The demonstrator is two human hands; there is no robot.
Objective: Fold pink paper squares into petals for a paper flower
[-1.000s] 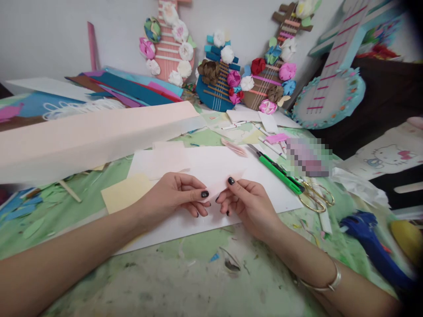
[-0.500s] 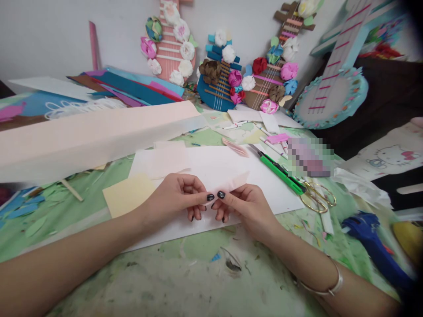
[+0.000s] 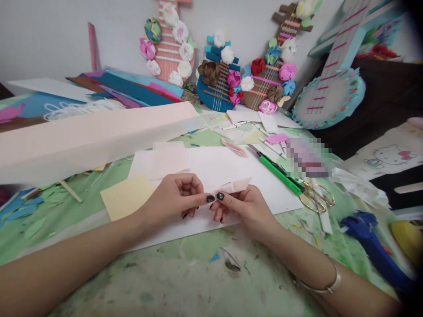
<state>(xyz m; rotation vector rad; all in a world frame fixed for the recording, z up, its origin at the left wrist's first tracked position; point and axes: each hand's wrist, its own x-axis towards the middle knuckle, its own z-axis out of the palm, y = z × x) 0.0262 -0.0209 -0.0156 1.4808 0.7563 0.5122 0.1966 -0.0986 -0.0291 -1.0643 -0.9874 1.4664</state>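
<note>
Holding a pink slip (image 3: 239, 185) up above the white sheet (image 3: 205, 163), btwn both hands. Pinching its L end w/ L hand (image 3: 172, 198), thumb on top, fingers bent, gap narrow. Pinching it too w/ R hand (image 3: 253, 209), thumb tip just beside the other thumb, fingers curled. Pointy end out past R thumb, up & to the R. On R arm, a shiny bangle (image 3: 337, 278). Under both hands, the white sheet, flat on the green table (image 3: 148, 286). On its far L part, a pink square (image 3: 169, 159). Nr L wrist, a yellow square (image 3: 125, 198). At the sheet's R edge, a green knife (image 3: 280, 174), w/ gold scissors (image 3: 322, 208) by it. Farther R, a blue glue gun (image 3: 366, 242). Farther back on L, big pink paper (image 3: 99, 127); by the wall, paper guitars (image 3: 216, 93) w/ puffy flowers (image 3: 228, 55).
</note>
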